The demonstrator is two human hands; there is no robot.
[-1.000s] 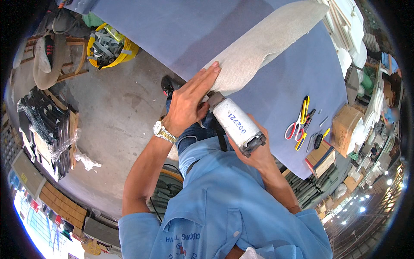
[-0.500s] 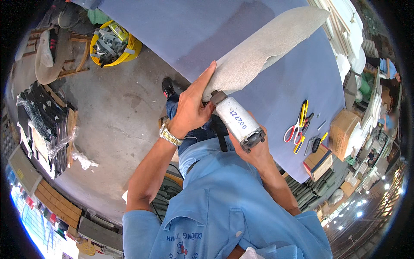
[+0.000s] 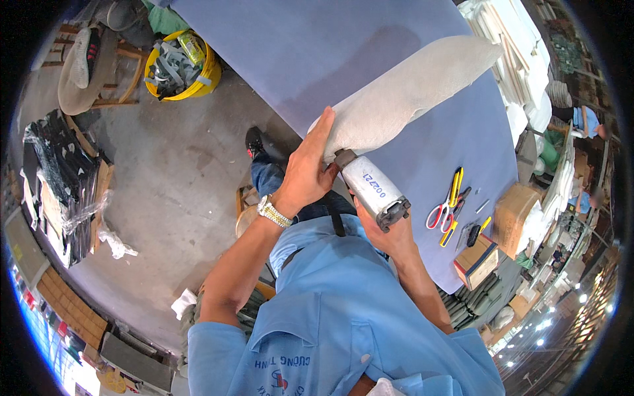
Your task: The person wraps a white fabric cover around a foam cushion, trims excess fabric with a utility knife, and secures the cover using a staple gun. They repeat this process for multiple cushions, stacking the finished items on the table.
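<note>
A long, curved panel covered in light beige fabric (image 3: pixel 409 96) slants above the blue work surface, its near end by my hands. My left hand (image 3: pixel 305 173) holds that near end, fingers stretched along its edge and thumb by the gun's nose. In my right hand (image 3: pixel 395 235) is a silver pneumatic staple gun (image 3: pixel 375 186), gripped from below with the handle mostly hidden. The gun's dark nose meets the panel's lower edge close to my left thumb. I cannot see whether a staple is there.
On the blue table (image 3: pixel 284 39) at right lie red-handled scissors (image 3: pixel 438 216), a yellow cutter (image 3: pixel 456 187) and small tools. A small box (image 3: pixel 475 261) and a cardboard carton (image 3: pixel 516 218) stand beyond. At left are a yellow bucket of scraps (image 3: pixel 210 69) and a wrapped stack (image 3: pixel 59 178).
The panel's far end has tipped lower in the view. Both hands and the staple gun have shifted slightly right and down, still together at the panel's near end.
</note>
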